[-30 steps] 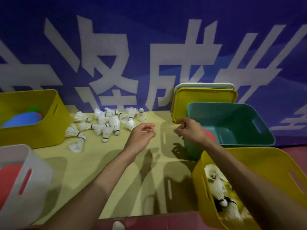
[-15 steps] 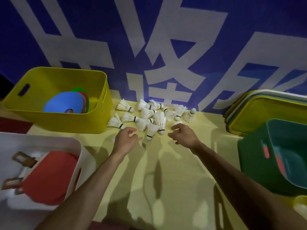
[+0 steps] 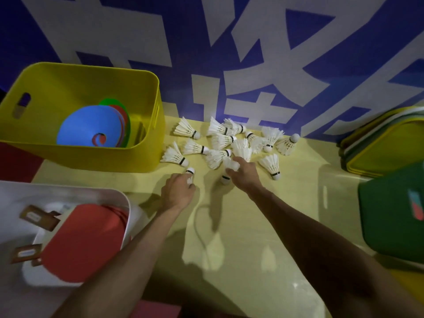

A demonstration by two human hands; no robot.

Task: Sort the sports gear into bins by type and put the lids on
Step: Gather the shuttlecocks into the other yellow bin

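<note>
Several white shuttlecocks (image 3: 220,141) lie in a loose pile on the yellow table (image 3: 241,226) by the blue wall. My left hand (image 3: 177,191) grips one shuttlecock (image 3: 190,174) at the pile's near left, its cork tip poking out past my fingers. My right hand (image 3: 244,174) curls round another shuttlecock (image 3: 230,167) at the pile's near edge. A yellow bin (image 3: 146,157) at the back left holds flat coloured discs (image 3: 91,127). A white bin (image 3: 125,203) at the near left holds red table-tennis paddles (image 3: 85,235).
A green bin (image 3: 390,216) stands at the right edge with something red inside. Behind it a stack of lids (image 3: 371,148), yellow, green and white, leans by the wall. A dark red floor strip shows at the left and the bottom.
The view swung left and down, away from the right-hand yellow bin. Both hands reached forward into the shuttlecock pile and each closed on a shuttlecock.
</note>
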